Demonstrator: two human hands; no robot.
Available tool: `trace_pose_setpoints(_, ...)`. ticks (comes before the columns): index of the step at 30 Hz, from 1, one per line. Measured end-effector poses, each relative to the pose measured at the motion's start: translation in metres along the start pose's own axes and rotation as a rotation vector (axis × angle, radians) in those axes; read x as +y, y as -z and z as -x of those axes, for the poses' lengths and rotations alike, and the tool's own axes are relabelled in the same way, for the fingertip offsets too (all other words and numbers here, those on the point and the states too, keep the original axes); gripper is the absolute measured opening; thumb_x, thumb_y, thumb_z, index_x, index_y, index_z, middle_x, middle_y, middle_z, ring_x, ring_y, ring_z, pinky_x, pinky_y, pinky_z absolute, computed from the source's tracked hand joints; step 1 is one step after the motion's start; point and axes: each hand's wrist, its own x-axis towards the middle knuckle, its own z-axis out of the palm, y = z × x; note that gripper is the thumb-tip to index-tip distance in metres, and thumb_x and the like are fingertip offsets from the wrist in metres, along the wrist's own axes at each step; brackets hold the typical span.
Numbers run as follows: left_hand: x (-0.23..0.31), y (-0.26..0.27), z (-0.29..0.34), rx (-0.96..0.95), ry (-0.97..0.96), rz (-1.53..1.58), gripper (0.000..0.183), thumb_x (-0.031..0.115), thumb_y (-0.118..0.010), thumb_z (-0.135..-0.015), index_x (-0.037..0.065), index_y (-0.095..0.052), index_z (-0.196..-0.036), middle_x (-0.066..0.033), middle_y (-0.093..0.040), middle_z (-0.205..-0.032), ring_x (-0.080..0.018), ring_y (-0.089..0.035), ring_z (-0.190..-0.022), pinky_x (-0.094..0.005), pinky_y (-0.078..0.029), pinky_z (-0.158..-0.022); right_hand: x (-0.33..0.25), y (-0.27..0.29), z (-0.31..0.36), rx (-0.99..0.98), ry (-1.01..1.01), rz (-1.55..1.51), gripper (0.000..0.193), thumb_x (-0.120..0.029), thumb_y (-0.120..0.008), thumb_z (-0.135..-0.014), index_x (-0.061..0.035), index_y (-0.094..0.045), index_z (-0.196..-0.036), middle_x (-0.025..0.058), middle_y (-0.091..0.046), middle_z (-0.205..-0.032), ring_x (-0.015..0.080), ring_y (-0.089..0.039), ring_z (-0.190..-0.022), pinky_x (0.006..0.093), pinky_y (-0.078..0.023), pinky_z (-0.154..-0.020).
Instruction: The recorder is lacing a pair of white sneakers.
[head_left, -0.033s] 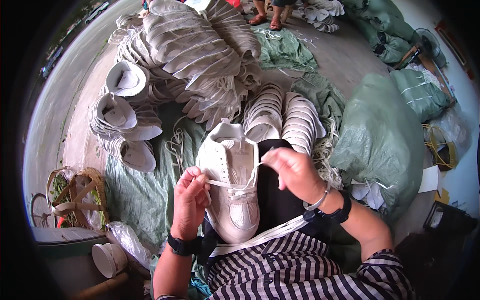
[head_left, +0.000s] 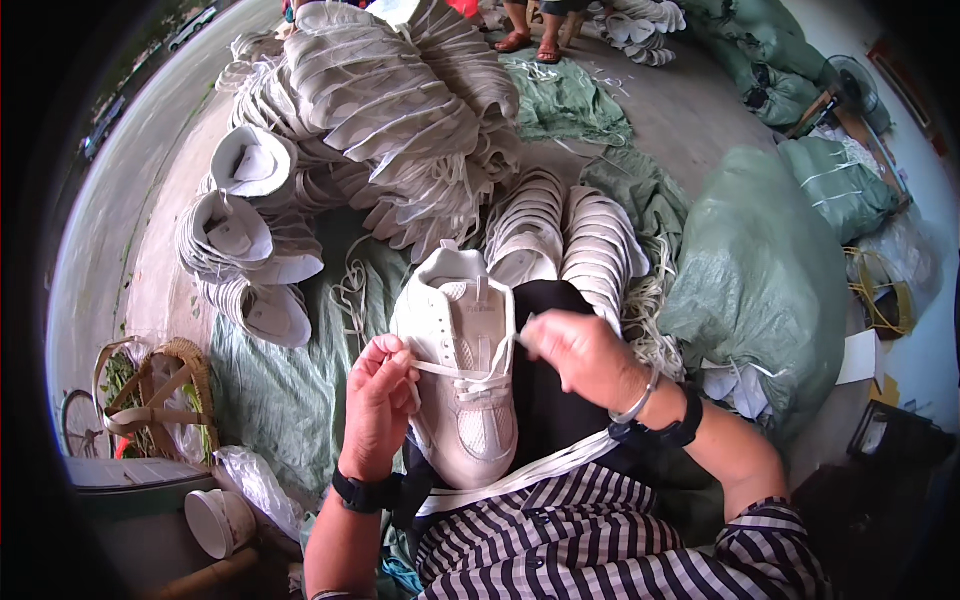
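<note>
A white sneaker (head_left: 470,430) rests on my lap, its toe pointing toward me and its tongue lying between the eyelet rows. A white shoelace (head_left: 440,371) crosses its lower eyelets. At the shoe's left side my left hand (head_left: 378,400) is closed, thumb and finger pinching one part of the lace. My right hand (head_left: 585,358), beside the right eyelet row, has its fingers closed round the lace's other part; the fingertips are a little blurred. More loose white laces (head_left: 530,470) lie across my lap below the toe.
Ahead rises a large pile of stacked white shoe uppers (head_left: 385,100), with more stacks (head_left: 228,235) at the left. A big green sack (head_left: 760,290) stands at the right. A white bucket (head_left: 220,522) and a wicker basket (head_left: 165,400) are at the lower left. Another person's feet (head_left: 530,45) show far ahead.
My right hand has shifted slightly down, and its fingers have turned in closer together. The left hand and the shoe have hardly moved.
</note>
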Motion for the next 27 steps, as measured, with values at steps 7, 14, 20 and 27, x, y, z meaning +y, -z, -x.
trace_pose_setpoints(7, -0.008, 0.008, 0.010, 0.042, -0.468, -0.985, 0.008, 0.001, -0.056, -0.086, 0.003, -0.053, -0.093, 0.0018, -0.052, -0.074, -0.0055, -0.043, -0.058, -0.0180, -0.035, -0.052, 0.041, 0.043, 0.039, -0.372, -0.485, -0.381, 0.029, -0.023, -0.052, -0.093, -0.0021, -0.062, -0.075, 0.0048, -0.061, -0.062, 0.0023, -0.045, -0.045, 0.0176, -0.034, -0.042)
trace_pose_setpoints(14, 0.006, 0.016, 0.008, 0.161, -0.456, -1.053, 0.031, 0.017, -0.040, -0.095, 0.003, -0.050, -0.121, -0.0043, -0.056, -0.090, -0.0083, -0.048, -0.068, -0.0239, -0.040, -0.070, 0.053, 0.055, 0.021, 0.138, -0.438, -0.017, 0.024, -0.017, -0.049, -0.093, 0.0002, -0.061, -0.104, 0.0020, -0.059, -0.066, 0.0048, -0.047, -0.047, 0.0197, -0.039, -0.043)
trace_pose_setpoints(20, -0.008, -0.010, 0.002, 0.167, -0.581, -0.932, 0.034, 0.018, -0.036, -0.099, 0.004, -0.043, -0.129, -0.0027, -0.057, -0.077, -0.0072, -0.048, -0.068, -0.0211, -0.039, -0.066, 0.030, 0.002, 0.016, 0.101, 0.154, -0.014, 0.021, 0.000, -0.057, -0.083, -0.0018, -0.059, -0.103, 0.0075, -0.064, -0.080, 0.0134, -0.061, -0.064, 0.0266, -0.051, -0.059)
trace_pose_setpoints(27, -0.017, -0.008, -0.003, 0.068, -0.442, -0.866, 0.019, 0.007, -0.047, -0.095, 0.000, -0.056, -0.110, -0.0048, -0.062, -0.084, -0.0107, -0.058, -0.071, -0.0252, -0.048, -0.067, 0.029, -0.011, 0.022, 0.022, 0.139, 0.349, 0.007, -0.010, -0.059, -0.082, -0.0050, -0.055, -0.082, 0.0092, -0.059, -0.072, 0.0272, -0.062, -0.067, 0.0359, -0.050, -0.058)
